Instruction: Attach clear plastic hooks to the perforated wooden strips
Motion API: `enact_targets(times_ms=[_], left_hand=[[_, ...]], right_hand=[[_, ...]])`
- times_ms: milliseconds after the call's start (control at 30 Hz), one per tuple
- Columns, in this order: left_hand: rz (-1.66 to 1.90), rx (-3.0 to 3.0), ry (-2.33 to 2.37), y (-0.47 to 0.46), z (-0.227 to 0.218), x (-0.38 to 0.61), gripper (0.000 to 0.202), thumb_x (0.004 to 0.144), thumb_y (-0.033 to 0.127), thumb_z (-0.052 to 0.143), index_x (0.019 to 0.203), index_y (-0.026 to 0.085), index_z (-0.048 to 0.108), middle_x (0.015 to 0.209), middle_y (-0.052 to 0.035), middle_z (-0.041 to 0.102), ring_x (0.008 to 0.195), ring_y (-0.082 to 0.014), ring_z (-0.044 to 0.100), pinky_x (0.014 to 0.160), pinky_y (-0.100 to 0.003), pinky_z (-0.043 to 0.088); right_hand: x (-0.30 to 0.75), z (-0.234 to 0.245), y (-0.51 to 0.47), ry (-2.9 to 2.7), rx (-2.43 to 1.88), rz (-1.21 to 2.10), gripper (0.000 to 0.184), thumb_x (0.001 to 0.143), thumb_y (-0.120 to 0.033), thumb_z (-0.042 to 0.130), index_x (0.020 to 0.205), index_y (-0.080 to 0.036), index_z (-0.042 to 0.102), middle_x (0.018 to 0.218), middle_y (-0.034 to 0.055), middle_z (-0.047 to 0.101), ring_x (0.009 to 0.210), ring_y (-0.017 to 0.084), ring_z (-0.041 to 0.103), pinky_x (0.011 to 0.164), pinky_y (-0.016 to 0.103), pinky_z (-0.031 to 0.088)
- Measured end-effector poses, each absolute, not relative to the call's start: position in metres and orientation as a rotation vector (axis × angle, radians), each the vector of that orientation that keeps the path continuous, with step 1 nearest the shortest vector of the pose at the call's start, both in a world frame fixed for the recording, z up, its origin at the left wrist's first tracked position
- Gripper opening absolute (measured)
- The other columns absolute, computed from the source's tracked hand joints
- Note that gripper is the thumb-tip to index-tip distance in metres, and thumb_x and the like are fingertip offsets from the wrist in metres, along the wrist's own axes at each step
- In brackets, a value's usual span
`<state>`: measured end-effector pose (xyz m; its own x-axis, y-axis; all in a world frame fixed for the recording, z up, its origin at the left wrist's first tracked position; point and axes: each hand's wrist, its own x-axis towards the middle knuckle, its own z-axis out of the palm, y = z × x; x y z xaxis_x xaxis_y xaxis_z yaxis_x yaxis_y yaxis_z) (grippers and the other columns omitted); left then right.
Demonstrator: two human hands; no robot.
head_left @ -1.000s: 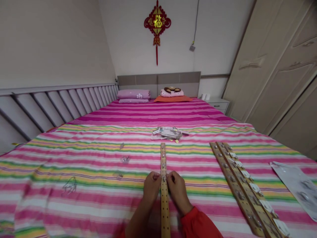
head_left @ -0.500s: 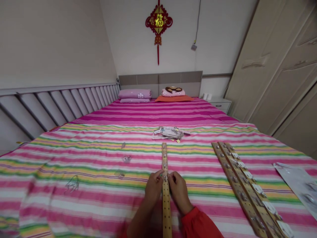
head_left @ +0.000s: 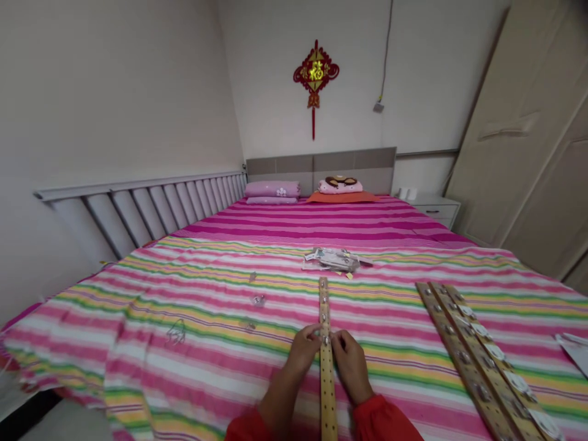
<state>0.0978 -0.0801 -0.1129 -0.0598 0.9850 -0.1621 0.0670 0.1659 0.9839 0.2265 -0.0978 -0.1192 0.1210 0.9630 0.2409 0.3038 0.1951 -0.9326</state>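
A narrow wooden strip with rows of holes lies lengthwise in front of me. Several small shiny pieces sit along its far half. At the nearest small shiny piece, my left hand has its thumb and index finger closed in from the left. My right hand is beside the strip's right edge, fingers curled and their tips near the same piece. Whatever the right fingertips hold is too small to make out.
To the right lie darker wooden strips bearing shiny pieces and white tags. A pile of clear packets is beyond my strip. Small clear packets and a tangle of thin clear material lie left on the striped bedsheet.
The view has swung left and up, so everything appears lower and further right. Both hands stay at the same piece on the strip, with little finger movement.
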Motion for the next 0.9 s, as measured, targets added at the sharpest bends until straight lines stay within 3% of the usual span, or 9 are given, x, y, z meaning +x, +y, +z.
enact_targets(times_ms=[133, 267, 367, 467, 567, 733, 900], left_hand=[[1.201, 0.98, 1.308, -0.095, -0.101, 0.078, 0.061, 0.06, 0.035, 0.07, 0.115, 0.011, 0.062, 0.061, 0.0041, 0.054, 0.054, -0.0099, 0.049, 0.049, -0.021, 0.032], [1.524, 1.098, 1.462, -0.113, -0.088, 0.031, 0.042, 0.062, 0.043, 0.067, 0.09, 0.013, 0.068, 0.065, 0.0001, 0.057, 0.059, -0.0127, 0.052, 0.055, -0.024, 0.039], [1.704, 1.276, 1.754, -0.121, -0.084, -0.011, 0.028, 0.069, 0.04, 0.06, 0.083, 0.016, 0.067, 0.072, -0.0033, 0.06, 0.068, -0.0179, 0.056, 0.064, -0.03, 0.045], [1.617, 1.597, 1.971, -0.123, -0.085, -0.042, 0.025, 0.075, 0.03, 0.054, 0.09, 0.018, 0.069, 0.084, -0.0075, 0.063, 0.083, -0.0232, 0.058, 0.079, -0.037, 0.045], [1.355, 1.859, 2.044, -0.119, -0.089, -0.055, 0.031, 0.077, 0.021, 0.049, 0.101, 0.019, 0.069, 0.093, -0.009, 0.066, 0.089, -0.0247, 0.057, 0.083, -0.039, 0.044], [1.141, 2.013, 1.999, -0.114, -0.085, -0.059, 0.025, 0.081, 0.024, 0.049, 0.082, 0.022, 0.074, 0.085, -0.0092, 0.069, 0.087, -0.0255, 0.058, 0.082, -0.038, 0.043], [1.278, 1.862, 1.934, -0.116, -0.069, -0.065, 0.022, 0.078, 0.033, 0.055, 0.075, 0.021, 0.073, 0.079, -0.0079, 0.07, 0.081, -0.0248, 0.06, 0.077, -0.036, 0.044]], right_hand=[[0.225, -0.113, -0.105, -1.311, -1.21, 0.82, 0.039, 0.082, -0.056, 0.047, 0.065, -0.021, 0.052, 0.058, -0.0023, 0.052, 0.056, 0.016, 0.047, 0.052, 0.025, 0.037], [0.225, -0.113, -0.107, -1.239, -1.184, 0.729, 0.041, 0.082, -0.058, 0.047, 0.068, -0.02, 0.054, 0.059, -0.0023, 0.051, 0.057, 0.016, 0.045, 0.053, 0.025, 0.037], [0.225, -0.116, -0.107, -1.235, -1.198, 0.665, 0.039, 0.084, -0.056, 0.046, 0.07, -0.02, 0.055, 0.06, -0.002, 0.051, 0.057, 0.016, 0.046, 0.054, 0.026, 0.038], [0.226, -0.12, -0.106, -1.247, -1.217, 0.626, 0.037, 0.085, -0.054, 0.045, 0.072, -0.021, 0.054, 0.062, -0.0016, 0.051, 0.059, 0.017, 0.047, 0.056, 0.027, 0.038], [0.227, -0.123, -0.105, -1.266, -1.223, 0.61, 0.036, 0.087, -0.053, 0.044, 0.074, -0.021, 0.055, 0.064, -0.0009, 0.053, 0.06, 0.017, 0.048, 0.057, 0.027, 0.038], [0.227, -0.123, -0.105, -1.257, -1.215, 0.596, 0.037, 0.086, -0.054, 0.045, 0.074, -0.021, 0.056, 0.064, -0.0002, 0.055, 0.061, 0.018, 0.049, 0.058, 0.028, 0.039], [0.227, -0.119, -0.107, -1.233, -1.195, 0.608, 0.04, 0.084, -0.057, 0.046, 0.074, -0.02, 0.057, 0.065, 0.0006, 0.057, 0.061, 0.018, 0.05, 0.058, 0.028, 0.04]])
